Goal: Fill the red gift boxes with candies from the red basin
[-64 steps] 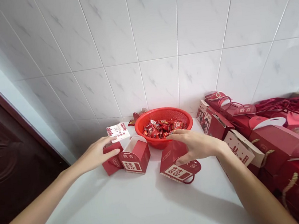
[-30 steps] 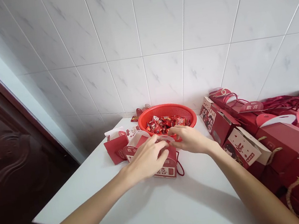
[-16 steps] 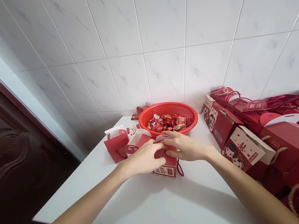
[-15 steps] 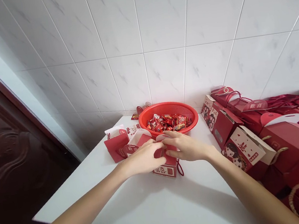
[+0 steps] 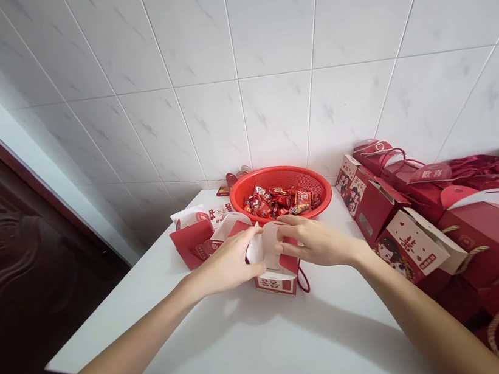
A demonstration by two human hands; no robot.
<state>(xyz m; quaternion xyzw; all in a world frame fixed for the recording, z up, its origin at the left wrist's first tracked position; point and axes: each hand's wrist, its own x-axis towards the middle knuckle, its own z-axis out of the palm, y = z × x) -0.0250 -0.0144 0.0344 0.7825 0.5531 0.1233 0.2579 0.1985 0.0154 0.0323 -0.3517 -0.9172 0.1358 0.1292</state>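
Observation:
A small red-and-white gift box [image 5: 276, 284] with a dark red cord at its right side stands on the white table [image 5: 234, 348]. Its top flaps are spread apart, and the pale inside shows. My left hand [image 5: 231, 260] holds the left flap between thumb and fingers. On the right flap lie the curled fingers of my right hand [image 5: 316, 239], partly hiding it. Just behind is a red plastic basket [image 5: 324, 198] with many wrapped candies [image 5: 281, 201]. Further red boxes [image 5: 192, 243] with open flaps stand left of my left hand.
Red gift boxes [image 5: 408, 246], some with rope handles, are piled along the right side. A white tiled wall [image 5: 279, 103] rises behind the table. A dark carved door [image 5: 19, 254] is at the left. Small wrapped pieces [image 5: 223, 191] lie behind the basket's left edge.
The gift box's top flaps have been pulled apart, so its pale inside now shows. My hands have moved slightly apart, the left one leftward. The view has shifted a little.

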